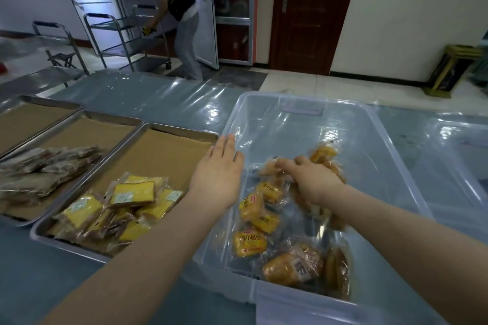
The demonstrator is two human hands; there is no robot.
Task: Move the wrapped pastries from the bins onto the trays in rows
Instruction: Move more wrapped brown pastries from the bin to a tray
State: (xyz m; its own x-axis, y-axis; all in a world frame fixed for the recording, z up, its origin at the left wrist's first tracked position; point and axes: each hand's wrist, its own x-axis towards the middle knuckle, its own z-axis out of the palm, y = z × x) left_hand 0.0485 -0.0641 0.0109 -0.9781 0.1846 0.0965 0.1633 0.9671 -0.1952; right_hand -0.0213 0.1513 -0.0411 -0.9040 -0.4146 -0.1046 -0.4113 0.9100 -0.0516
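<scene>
The wrapped pastries [249, 206] lie heaped in the clear bin [303, 99] on the table [158, 95]; your right hand [314, 182] grips some, your left hand [219, 171] hovers flat, released, at the rim beside the tray [169, 128]. They look light, soft, slippery-filmed: grasp each mid-packet gently, never squeezing the bun.

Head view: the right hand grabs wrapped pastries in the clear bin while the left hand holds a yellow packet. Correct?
No. The head view shows the left hand empty, fingers straight, at the rim of the clear bin; the right hand does grab wrapped pastries inside.
</scene>
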